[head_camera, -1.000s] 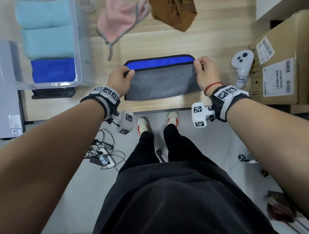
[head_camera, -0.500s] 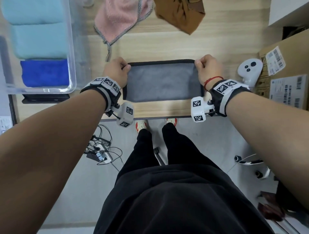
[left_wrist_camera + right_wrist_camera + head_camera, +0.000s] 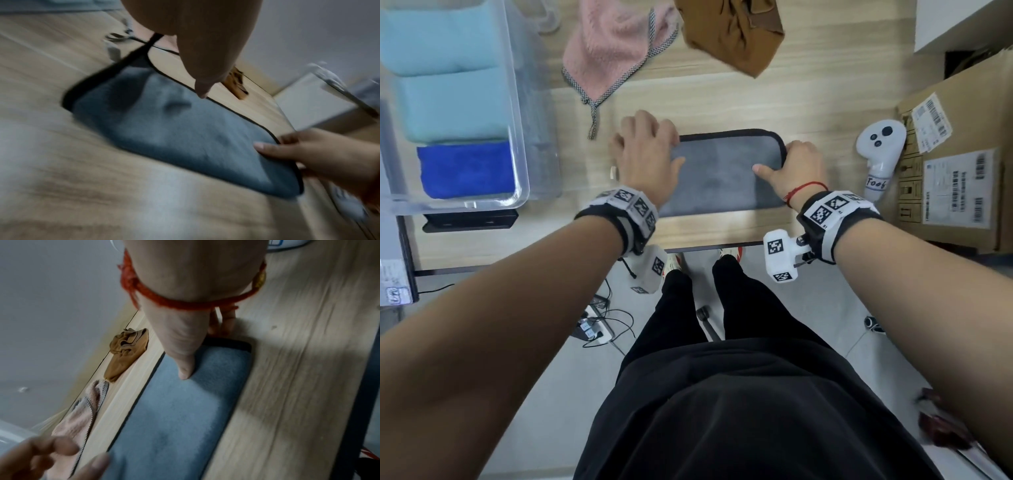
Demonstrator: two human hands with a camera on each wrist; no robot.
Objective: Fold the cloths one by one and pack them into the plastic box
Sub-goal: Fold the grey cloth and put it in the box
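Gray cloth (image 3: 722, 174) lies on the tabletop (image 3: 722, 99) near its front edge, now folded shut w/ the blue side gone from view, so the first fold's done. My left hand (image 3: 645, 154) has let go and lies flat on its left end; my right hand (image 3: 796, 168) pinches the right end, thumb on top. Next fold looks due. Farther left, plastic box (image 3: 522, 150) holds three folded cloths; pink cloth (image 3: 613, 44) & brown cloth (image 3: 732, 31) wait at the back.
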